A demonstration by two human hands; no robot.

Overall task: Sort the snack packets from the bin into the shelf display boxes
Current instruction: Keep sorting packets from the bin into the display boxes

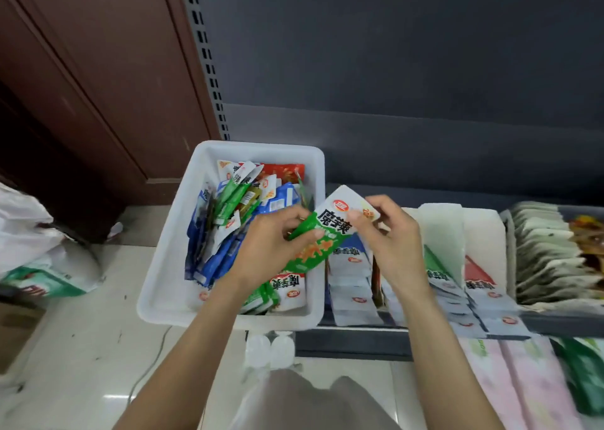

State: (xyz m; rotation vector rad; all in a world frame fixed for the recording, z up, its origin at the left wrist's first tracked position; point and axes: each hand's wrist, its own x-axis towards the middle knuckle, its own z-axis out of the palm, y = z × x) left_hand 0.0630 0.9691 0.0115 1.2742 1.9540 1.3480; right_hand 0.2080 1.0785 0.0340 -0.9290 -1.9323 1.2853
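A green and white snack packet (330, 230) is held up over the right edge of the white bin (170, 259). My left hand (271, 246) grips its lower green half, thumb on the front. My right hand (392, 233) pinches its top white corner. The bin holds several blue, green and red packets (228, 220) in a jumble. To the right, on the shelf, stand white display boxes (441, 227) with rows of packets, one with a green mark, one with a red mark (477, 272).
A dark shelf back panel rises behind the boxes. A grey box of pale packets (549, 253) stands at far right. Plastic bags (39, 259) lie on the tiled floor at left. Pink and green packs (529, 380) fill the lower shelf.
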